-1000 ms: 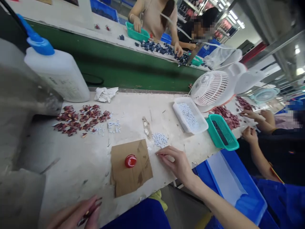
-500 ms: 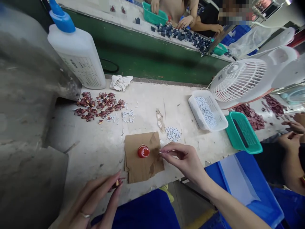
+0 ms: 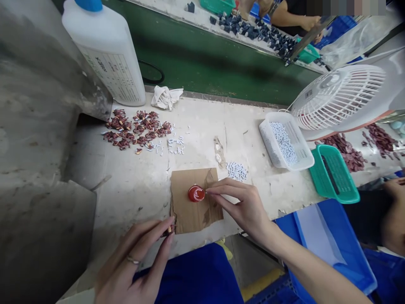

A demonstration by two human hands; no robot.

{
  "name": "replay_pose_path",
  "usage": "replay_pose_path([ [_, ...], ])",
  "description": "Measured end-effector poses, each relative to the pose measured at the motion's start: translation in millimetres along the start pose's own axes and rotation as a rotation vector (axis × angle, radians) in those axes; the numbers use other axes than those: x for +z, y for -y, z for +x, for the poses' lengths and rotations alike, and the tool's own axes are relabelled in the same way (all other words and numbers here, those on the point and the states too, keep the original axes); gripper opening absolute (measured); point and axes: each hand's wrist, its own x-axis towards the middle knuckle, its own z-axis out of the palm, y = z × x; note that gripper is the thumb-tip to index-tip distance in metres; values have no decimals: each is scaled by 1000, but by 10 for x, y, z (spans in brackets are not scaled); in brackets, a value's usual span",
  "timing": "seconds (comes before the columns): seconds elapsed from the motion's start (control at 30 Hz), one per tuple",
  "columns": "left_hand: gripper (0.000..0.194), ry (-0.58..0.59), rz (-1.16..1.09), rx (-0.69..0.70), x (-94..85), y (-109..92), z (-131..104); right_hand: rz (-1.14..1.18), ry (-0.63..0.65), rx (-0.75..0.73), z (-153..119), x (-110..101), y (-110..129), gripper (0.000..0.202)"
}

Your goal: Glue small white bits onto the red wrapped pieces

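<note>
A small dark red piece with a yellowish part [image 3: 170,229] is pinched between the fingertips of my left hand [image 3: 139,253], at the table's front edge. My right hand [image 3: 247,207] has thumb and forefinger pressed together beside a red round container [image 3: 196,193]; whatever they hold is too small to make out. The container sits on a brown cardboard piece [image 3: 183,215]. Just behind my right hand lies a small pile of pale blue-white bits [image 3: 236,171]. Dark red pieces [image 3: 147,126] lie in clusters at the back left, with loose pale bits [image 3: 177,145] beside them.
A large white bottle [image 3: 110,55] and crumpled tissue [image 3: 166,98] stand at the back left. To the right are a white basket of pale bits [image 3: 308,162], a green basket [image 3: 351,194], a white fan [image 3: 341,97] and a blue bin [image 3: 357,270]. Other people's hands show beyond.
My right hand has moved left, its fingertips now close to the red container's rim. My left hand still holds the dark red piece. The camera view has shifted.
</note>
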Motion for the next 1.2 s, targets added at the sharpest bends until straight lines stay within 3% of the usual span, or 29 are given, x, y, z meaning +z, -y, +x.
replay_pose_path([
  [0.93, 27, -16, -47, 34, 36, -17, 35, 2, 14, 28, 0, 5, 48, 19],
  [1.07, 31, -41, -100, 27, 63, -57, 47, 146, -48, 102, -14, -8, 169, 16],
  [1.2, 36, -51, -155, 5, 86, -146, 51, 350, -28, 150, -75, -8, 402, 18],
])
